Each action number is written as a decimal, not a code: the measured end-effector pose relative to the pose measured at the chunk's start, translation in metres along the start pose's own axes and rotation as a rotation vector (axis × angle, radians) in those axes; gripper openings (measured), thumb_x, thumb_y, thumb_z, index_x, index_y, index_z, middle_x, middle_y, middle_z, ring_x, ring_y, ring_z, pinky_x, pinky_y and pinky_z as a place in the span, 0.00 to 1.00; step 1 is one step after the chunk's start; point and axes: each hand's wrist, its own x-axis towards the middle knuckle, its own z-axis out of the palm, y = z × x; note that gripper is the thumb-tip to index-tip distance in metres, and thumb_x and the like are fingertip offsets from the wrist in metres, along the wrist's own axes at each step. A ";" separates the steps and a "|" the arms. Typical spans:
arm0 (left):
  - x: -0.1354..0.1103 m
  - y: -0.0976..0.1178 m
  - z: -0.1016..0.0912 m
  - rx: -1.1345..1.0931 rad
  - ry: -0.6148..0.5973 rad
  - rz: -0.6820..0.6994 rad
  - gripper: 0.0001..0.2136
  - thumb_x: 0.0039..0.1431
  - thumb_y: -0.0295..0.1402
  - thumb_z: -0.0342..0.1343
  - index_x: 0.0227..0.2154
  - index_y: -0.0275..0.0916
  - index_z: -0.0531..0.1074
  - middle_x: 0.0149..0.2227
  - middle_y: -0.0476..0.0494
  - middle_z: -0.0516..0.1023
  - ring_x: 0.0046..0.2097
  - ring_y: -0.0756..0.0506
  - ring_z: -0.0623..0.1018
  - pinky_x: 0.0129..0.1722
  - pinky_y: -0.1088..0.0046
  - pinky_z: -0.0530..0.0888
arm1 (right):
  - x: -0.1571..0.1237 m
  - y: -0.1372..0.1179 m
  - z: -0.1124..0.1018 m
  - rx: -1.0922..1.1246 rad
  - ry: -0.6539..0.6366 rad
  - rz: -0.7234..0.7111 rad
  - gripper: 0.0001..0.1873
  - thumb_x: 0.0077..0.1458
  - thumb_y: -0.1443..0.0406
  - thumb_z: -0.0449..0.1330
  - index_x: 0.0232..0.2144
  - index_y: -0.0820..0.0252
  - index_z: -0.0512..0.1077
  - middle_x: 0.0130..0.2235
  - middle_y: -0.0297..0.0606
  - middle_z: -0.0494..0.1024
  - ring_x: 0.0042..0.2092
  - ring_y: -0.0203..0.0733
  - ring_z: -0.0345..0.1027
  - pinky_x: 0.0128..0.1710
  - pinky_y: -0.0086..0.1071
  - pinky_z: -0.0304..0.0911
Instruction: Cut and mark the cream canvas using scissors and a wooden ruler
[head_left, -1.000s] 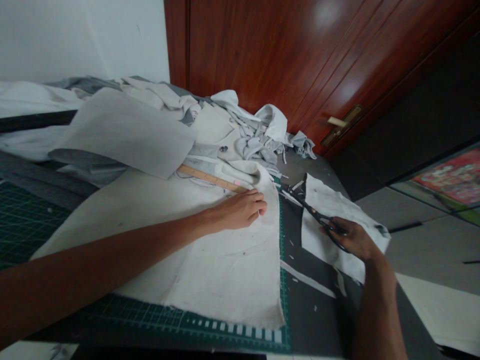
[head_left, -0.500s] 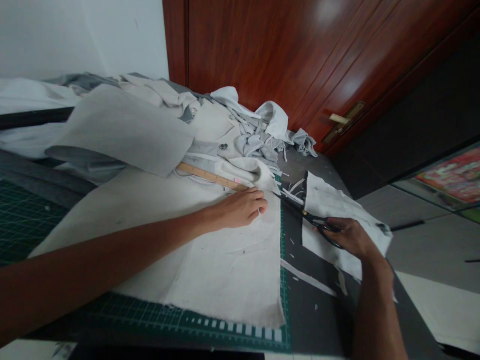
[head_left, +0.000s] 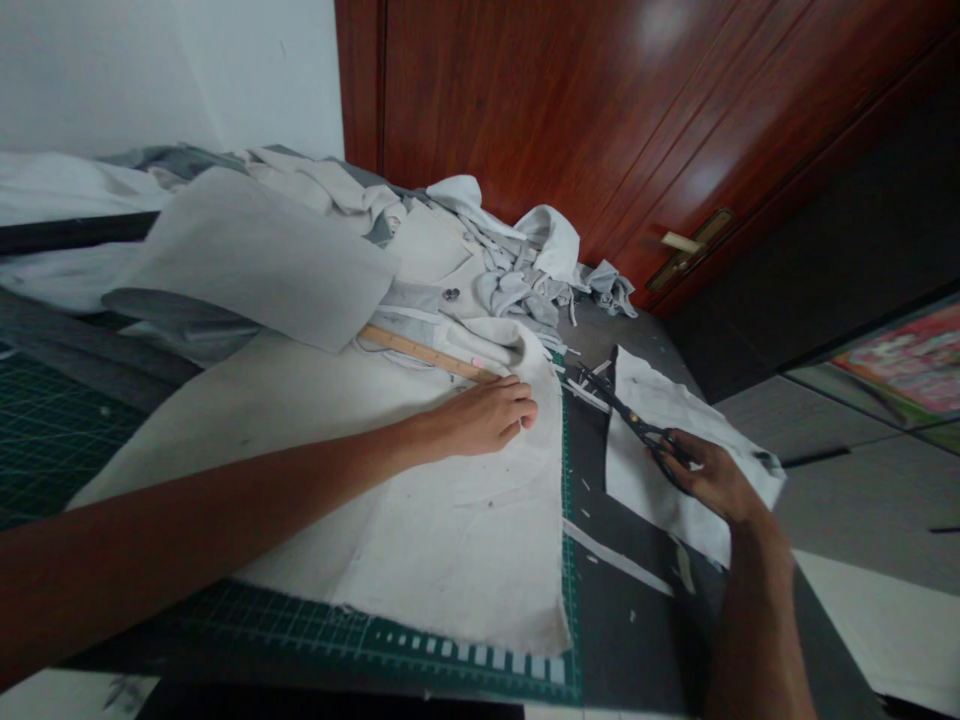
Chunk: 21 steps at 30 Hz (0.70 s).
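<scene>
Black scissors (head_left: 626,415), gripped in your right hand's (head_left: 712,480) fingers (head_left: 679,452) above the cut-off piece (head_left: 660,510), have drawn back slightly from the cream cloth (head_left: 420,520), which your left hand (head_left: 484,418) still presses with loose, empty fingers beside the wooden ruler (head_left: 420,352), while the scrap heap (head_left: 525,270) crowds the surface (head_left: 630,620) beyond.

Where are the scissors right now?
In the head view, the scissors are in the right hand, right of the green cutting mat, over a small white cloth piece.

Dark table strip (head_left: 615,640) between cream cloth (head_left: 450,530) and cut piece (head_left: 630,480) is left open, strewn with thin offcuts (head_left: 615,557). Its far end is crossed by scissors (head_left: 626,415) and closed off by heaped fabric (head_left: 517,280).
</scene>
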 end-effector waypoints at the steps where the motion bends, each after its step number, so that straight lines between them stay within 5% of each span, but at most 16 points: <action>1: 0.000 0.000 0.000 0.000 0.001 0.000 0.10 0.65 0.20 0.49 0.36 0.39 0.73 0.41 0.43 0.76 0.48 0.44 0.74 0.51 0.66 0.69 | 0.000 -0.003 0.000 0.001 -0.026 -0.013 0.19 0.52 0.47 0.57 0.25 0.55 0.71 0.26 0.38 0.79 0.28 0.44 0.71 0.28 0.33 0.64; 10: 0.000 -0.004 0.005 0.016 0.007 0.010 0.10 0.64 0.20 0.49 0.37 0.39 0.74 0.41 0.43 0.76 0.47 0.43 0.74 0.50 0.64 0.69 | 0.003 -0.024 0.003 0.007 -0.097 -0.073 0.22 0.54 0.47 0.58 0.20 0.56 0.68 0.20 0.33 0.70 0.24 0.37 0.62 0.23 0.30 0.56; 21: 0.000 -0.003 0.004 0.007 0.018 0.015 0.10 0.65 0.21 0.49 0.37 0.39 0.74 0.41 0.43 0.76 0.47 0.43 0.73 0.51 0.64 0.68 | 0.001 -0.016 0.002 -0.008 0.054 -0.057 0.20 0.52 0.47 0.59 0.22 0.55 0.70 0.23 0.37 0.77 0.24 0.40 0.68 0.26 0.32 0.62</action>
